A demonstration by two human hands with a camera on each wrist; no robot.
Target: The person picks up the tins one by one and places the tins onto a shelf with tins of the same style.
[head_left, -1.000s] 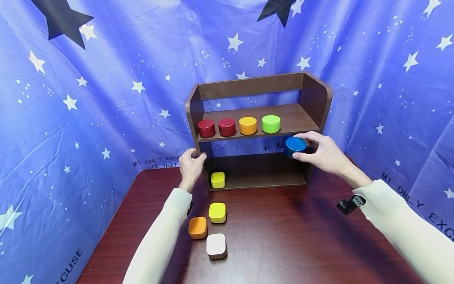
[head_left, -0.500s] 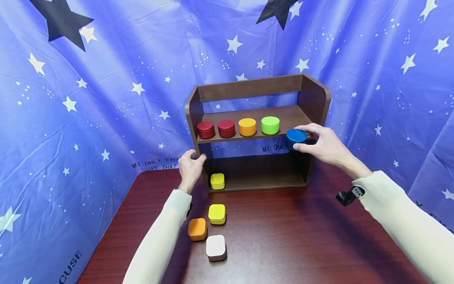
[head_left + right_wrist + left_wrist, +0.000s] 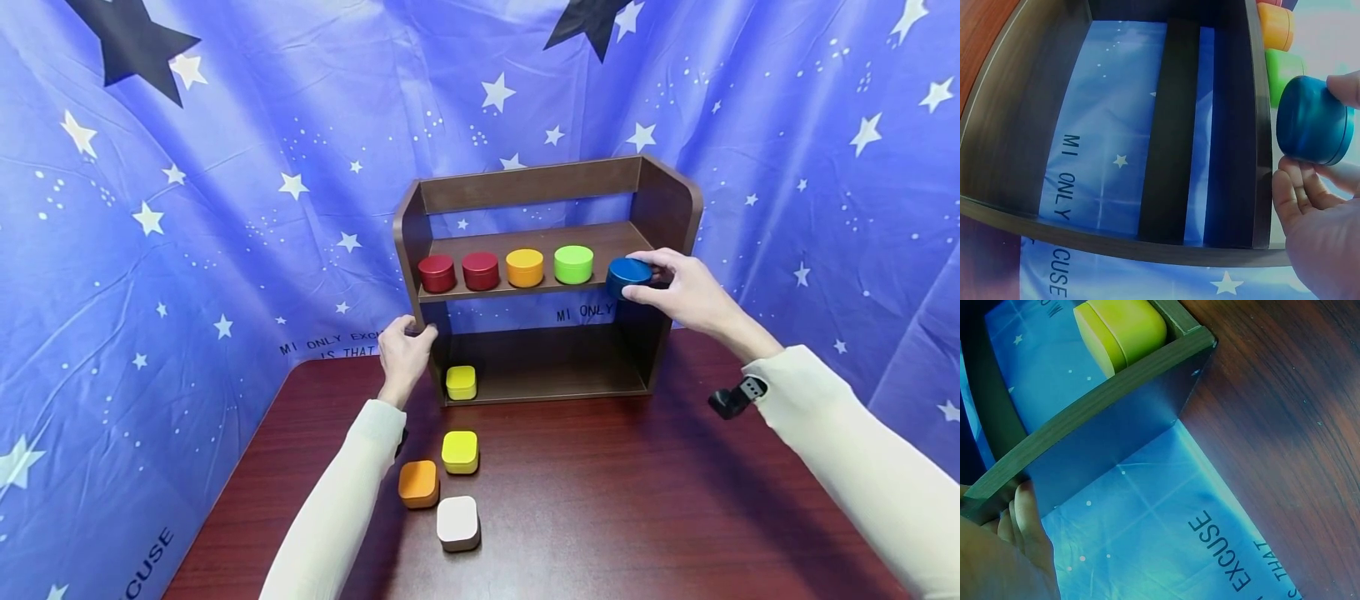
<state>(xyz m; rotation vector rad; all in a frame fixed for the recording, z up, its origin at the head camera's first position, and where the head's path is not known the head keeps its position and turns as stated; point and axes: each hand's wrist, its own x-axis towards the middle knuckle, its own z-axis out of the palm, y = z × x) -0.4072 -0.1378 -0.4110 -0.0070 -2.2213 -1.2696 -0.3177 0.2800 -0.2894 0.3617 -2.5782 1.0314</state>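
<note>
My right hand (image 3: 688,289) pinches a blue round tin (image 3: 627,277) between thumb and fingers, at the front edge of the upper board of a brown two-tier shelf (image 3: 671,204). The right wrist view shows the blue tin (image 3: 1311,122) beside a green round tin (image 3: 1284,74); whether it touches the board is unclear. On the upper board a green tin (image 3: 573,265), an orange tin (image 3: 524,268) and two red tins (image 3: 481,272) stand in a row to its left. My left hand (image 3: 402,354) grips the shelf's left side panel (image 3: 1097,403) by its front edge, fingers on the outside.
A yellow square tin (image 3: 461,382) sits on the lower board, at its left end. On the dark red table (image 3: 570,492) in front are another yellow square tin (image 3: 460,452), an orange one (image 3: 418,484) and a white one (image 3: 457,523). A blue starry curtain (image 3: 300,108) hangs behind.
My right hand has raised the blue tin from below the upper board to about its level, moving slightly right. The left hand has stayed on the side panel.
</note>
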